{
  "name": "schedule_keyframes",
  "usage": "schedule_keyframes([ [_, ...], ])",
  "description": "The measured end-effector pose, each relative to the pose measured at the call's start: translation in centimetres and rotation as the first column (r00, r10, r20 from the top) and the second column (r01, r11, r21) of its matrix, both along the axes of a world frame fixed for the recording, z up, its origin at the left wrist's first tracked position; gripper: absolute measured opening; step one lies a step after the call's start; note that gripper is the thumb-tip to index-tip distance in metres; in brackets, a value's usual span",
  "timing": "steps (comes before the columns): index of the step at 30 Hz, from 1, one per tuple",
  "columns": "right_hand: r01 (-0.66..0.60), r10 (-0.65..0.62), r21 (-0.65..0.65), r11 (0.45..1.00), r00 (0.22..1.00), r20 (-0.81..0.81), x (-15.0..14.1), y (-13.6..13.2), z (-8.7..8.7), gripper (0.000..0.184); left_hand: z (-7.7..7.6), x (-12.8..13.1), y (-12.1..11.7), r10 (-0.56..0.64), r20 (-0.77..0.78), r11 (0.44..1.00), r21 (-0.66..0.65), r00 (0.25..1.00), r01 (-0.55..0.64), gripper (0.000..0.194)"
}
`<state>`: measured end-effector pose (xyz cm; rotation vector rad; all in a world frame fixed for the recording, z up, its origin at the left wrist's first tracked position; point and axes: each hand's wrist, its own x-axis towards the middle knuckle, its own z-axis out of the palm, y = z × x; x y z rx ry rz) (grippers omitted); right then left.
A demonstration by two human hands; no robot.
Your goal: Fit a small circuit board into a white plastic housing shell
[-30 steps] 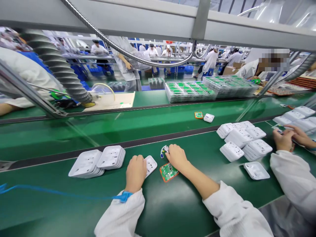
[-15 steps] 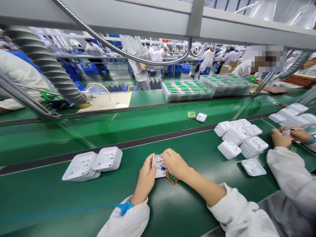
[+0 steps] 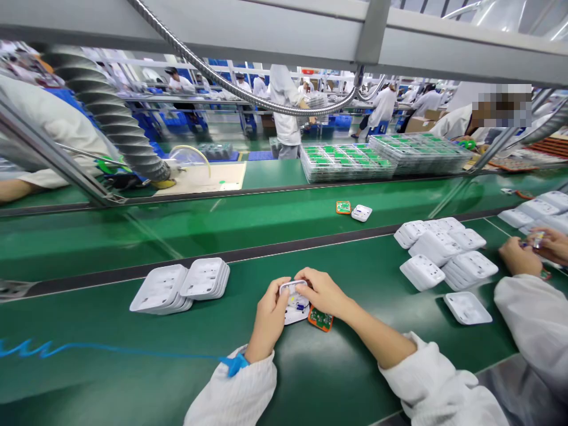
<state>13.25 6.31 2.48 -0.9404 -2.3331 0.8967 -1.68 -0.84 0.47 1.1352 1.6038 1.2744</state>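
Observation:
My left hand (image 3: pixel 271 313) grips the left edge of a white plastic casing (image 3: pixel 293 315), thumb on its inner face. My right hand (image 3: pixel 323 291) closes on the casing's upper right side, its fingers and thumb pressing at the top. Inside the casing a small dark blue part and a yellow spot show. A green circuit board with an orange rim (image 3: pixel 320 319) lies against the casing's lower right, below my right hand. Whether wires join the two is hidden. A blue wrist strap (image 3: pixel 235 363) with a coiled cord is on my left wrist.
Stacked white casings stand at left (image 3: pixel 160 287) and right (image 3: pixel 432 245). A single casing (image 3: pixel 467 307) lies near a co-worker's hands (image 3: pixel 521 255). Across the dark strip, another board (image 3: pixel 343 207) and casing (image 3: pixel 361 213) lie together. Trays of boards (image 3: pixel 348 163) stand beyond.
The view has shifted slightly, so most things sit differently in the frame. My right hand's fingers have moved to the casing's top edge, uncovering more of the circuit board.

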Motion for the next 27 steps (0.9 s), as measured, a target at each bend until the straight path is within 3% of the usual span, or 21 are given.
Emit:
schedule_keyframes([
  [4,0.013,-0.021,0.294,0.956,0.999,0.024,-0.1,-0.4,-0.4,0.011,-0.3,-0.1,0.0,0.059,0.032,0.998,-0.012,0.998,-0.058,0.034],
  [7,-0.032,-0.031,0.407,0.913,0.988,0.148,-0.3,-0.8,-1.0,0.006,-0.7,-0.3,0.1,0.063,0.06,0.998,-0.013,0.996,-0.062,0.035],
  [12,-0.039,-0.05,0.393,0.919,0.975,0.215,-0.3,-0.9,-1.7,0.001,-1.2,-0.6,0.2,-0.052,0.151,0.998,-0.036,0.987,0.058,0.046],
  [18,-0.097,-0.001,0.383,0.919,0.969,0.248,0.1,-0.5,-1.6,0.005,-0.3,-0.5,0.0,-0.142,0.317,0.981,-0.081,0.938,0.176,0.052],
  [27,-0.188,0.052,0.413,0.891,0.947,0.318,0.1,-0.6,-0.5,0.01,0.4,-0.4,-0.3,-0.149,0.195,0.98,-0.1,0.969,0.171,0.035],
])
